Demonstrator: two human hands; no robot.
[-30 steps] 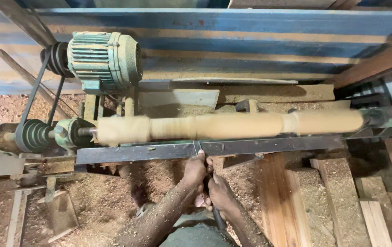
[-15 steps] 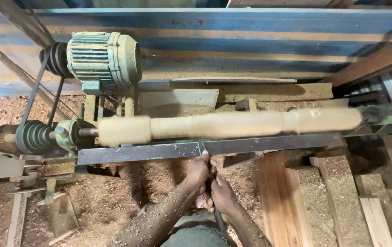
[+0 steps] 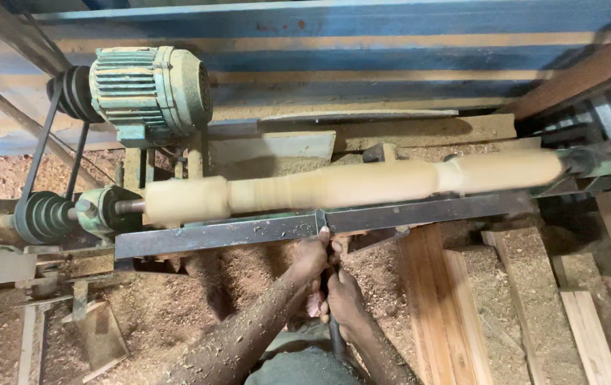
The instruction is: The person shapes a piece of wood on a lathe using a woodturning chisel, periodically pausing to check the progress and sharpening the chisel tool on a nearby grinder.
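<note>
I have both hands low at the middle of the lathe, closed on a dark chisel (image 3: 330, 299) that runs up between them. My left hand (image 3: 312, 258) is wrapped round it high up, knuckles against the near edge of the steel rest (image 3: 248, 232), and the blade crosses the rest there toward the spindle (image 3: 348, 187). My right hand (image 3: 342, 298) grips the handle just below, touching the left. The spindle is pale wood, lying level just beyond the rest, blurred along its length, thick at both ends and slimmer in between. Its left end meets the green headstock (image 3: 95, 212), where a belt (image 3: 38, 153) climbs to the green motor (image 3: 150, 89) at the far left. Sawdust (image 3: 177, 314) covers the floor below, with planks (image 3: 448, 314) to the right.
</note>
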